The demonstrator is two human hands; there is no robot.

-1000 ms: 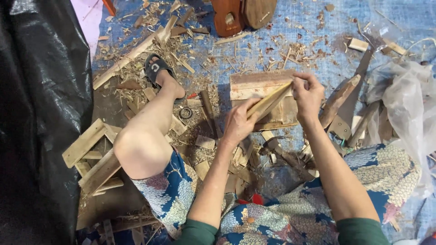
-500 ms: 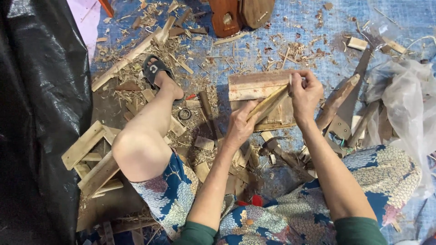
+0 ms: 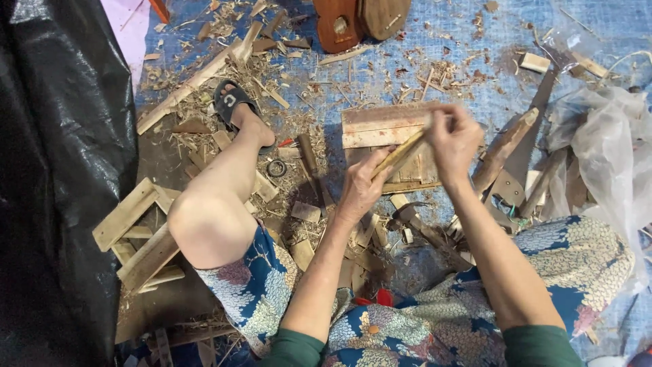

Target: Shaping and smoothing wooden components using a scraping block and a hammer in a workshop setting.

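Both hands closed on one thin wooden stick (image 3: 401, 153): left hand (image 3: 360, 187) grips its lower end, right hand (image 3: 454, 139) its upper end, blurred. Stick lies slanted over the flat wooden board (image 3: 380, 126). Judgement: best to keep the lower grip firm against the board and work in short strokes. Right of the board, crumpled clear plastic bag (image 3: 604, 156); left, black sheeting (image 3: 61, 136). No labels legible.
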